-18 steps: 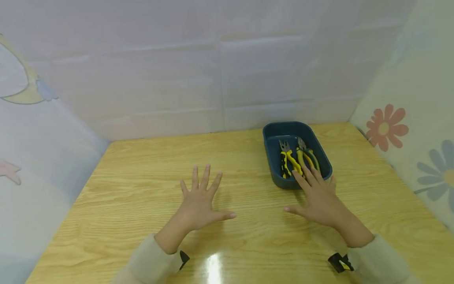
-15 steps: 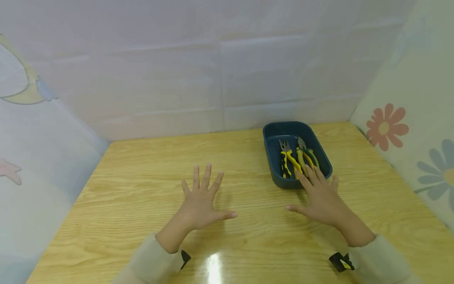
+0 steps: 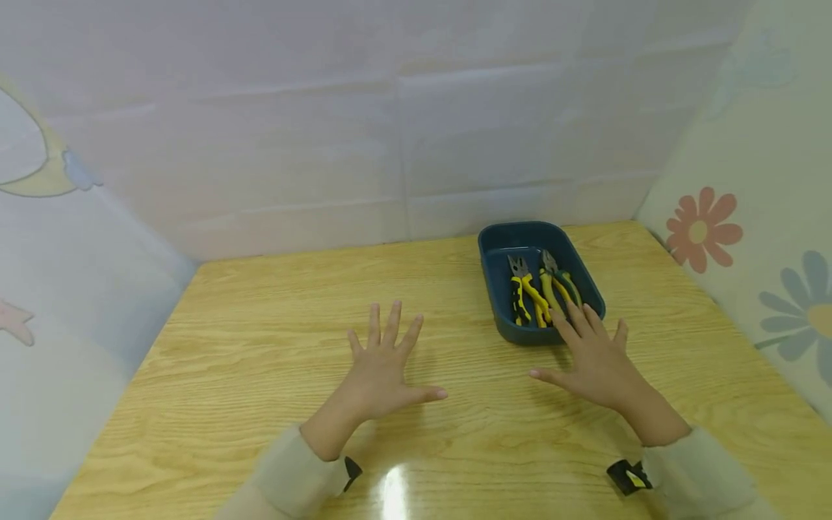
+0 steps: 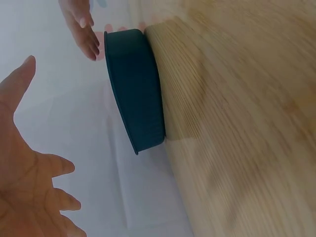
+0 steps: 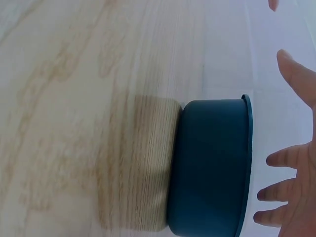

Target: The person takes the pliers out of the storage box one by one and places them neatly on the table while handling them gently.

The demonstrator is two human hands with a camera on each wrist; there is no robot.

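Observation:
A dark blue bin (image 3: 489, 278) sits at the back right of the wooden table. Inside lie two pairs of pliers side by side: black-and-yellow pliers (image 3: 518, 289) on the left and green-and-yellow pliers (image 3: 549, 278) on the right. My right hand (image 3: 594, 365) hovers with spread fingers by the bin's near edge, its fingertips overlapping the green-and-yellow handles in the head view; the right wrist view shows it apart from the bin wall (image 5: 212, 168). Over the middle of the table my left hand (image 3: 383, 375) is spread too, holding nothing.
The wooden table (image 3: 273, 310) meets a pale cloth wall (image 3: 312, 144) at the back. Side walls carry printed flowers, with a red flower (image 3: 702, 230) to the right. Black straps (image 3: 627, 477) show at both cuffs.
Both hands have shifted slightly right in the head view, the left one more. The view itself has turned a little, so the bin appears slightly further left. The pliers stay in the bin.

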